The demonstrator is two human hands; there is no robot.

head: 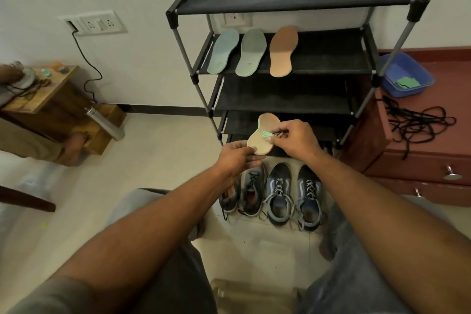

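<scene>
While L hand [237,158] holds insole [259,141], shoes [280,194] line flr [165,140].

Four insoles counted: two green insoles [224,51] and one tan insole [283,51] on the shoe rack [418,7], one held tan insole [263,144]. One green strip [267,134] noted on it. Four shoes logged on the floor [165,140]: two grey shoes [252,194], two blue shoes [280,194]. One blue basin [407,89], one steel flask [104,123], two socket plates [99,24].

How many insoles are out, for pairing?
4: two greenish insoles and one tan insole on the rack shelf; another insole in the left hand. Shoes may hide more.
</scene>
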